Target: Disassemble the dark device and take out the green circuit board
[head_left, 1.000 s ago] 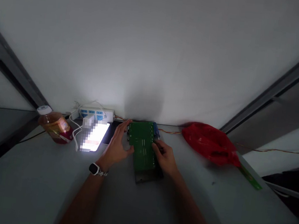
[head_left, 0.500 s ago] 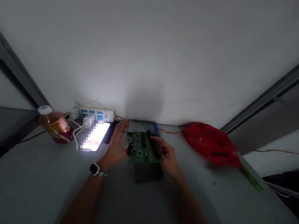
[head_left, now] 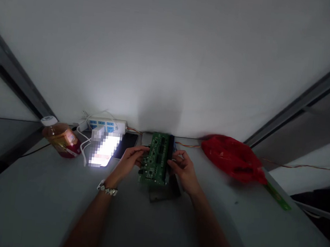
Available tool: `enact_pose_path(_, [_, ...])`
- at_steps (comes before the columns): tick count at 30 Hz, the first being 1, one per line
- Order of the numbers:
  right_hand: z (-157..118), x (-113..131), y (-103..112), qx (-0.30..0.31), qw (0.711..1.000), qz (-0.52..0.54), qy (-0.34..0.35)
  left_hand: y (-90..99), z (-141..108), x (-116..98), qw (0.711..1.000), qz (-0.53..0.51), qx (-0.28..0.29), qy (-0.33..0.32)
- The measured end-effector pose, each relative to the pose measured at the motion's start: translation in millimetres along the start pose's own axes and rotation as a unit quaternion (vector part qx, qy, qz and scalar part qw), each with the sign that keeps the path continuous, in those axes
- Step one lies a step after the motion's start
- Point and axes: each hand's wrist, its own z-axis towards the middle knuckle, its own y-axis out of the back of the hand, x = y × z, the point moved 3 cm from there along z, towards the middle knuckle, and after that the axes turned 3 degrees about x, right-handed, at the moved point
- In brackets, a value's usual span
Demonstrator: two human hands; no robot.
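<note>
A green circuit board (head_left: pixel 157 160) with dark chips and a long black strip along its right side is held up over the table, its face toward me. My left hand (head_left: pixel 128 162) grips its left edge, fingers bent around the edge. On the right edge, beside the black strip, my right hand (head_left: pixel 184 170) pinches the board between thumb and fingers. Below and partly behind the board lies a dark flat rectangular piece (head_left: pixel 165 194). Something blue shows just behind the board's right edge, mostly hidden.
Left on the table (head_left: pixel 131 222) are a bottle (head_left: pixel 63 140), a white power strip (head_left: pixel 120 126) with cables, a bright-screened phone (head_left: pixel 106 150) and a dark phone (head_left: pixel 129 141). A red plastic bag (head_left: pixel 229 156) with a green strip (head_left: pixel 277 195) lies right; a twisted wire runs along the wall.
The board has been tilted up and turned to face me more. My left hand has closed onto its left edge, and my right hand has shifted its hold on the right edge.
</note>
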Motion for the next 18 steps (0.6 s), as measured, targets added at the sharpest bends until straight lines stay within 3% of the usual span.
enact_pose_path(2, [0.0,0.8,0.5,-0.009,1.0,-0.015,0.009,0.9,0.1,1.2,1.0,-0.003,0.0,0.023])
enact_pose_path(9, [-1.8,-0.9,-0.3,-0.025,0.998,-0.058,0.022,0.5,1.3,0.4,0.999,0.053,0.0,0.0])
enact_pose_path(18, [-0.5,-2.8,4.8,-0.042,0.992,-0.108,0.051,-0.6,0.2,-9.7,0.995,0.045,-0.021,-0.081])
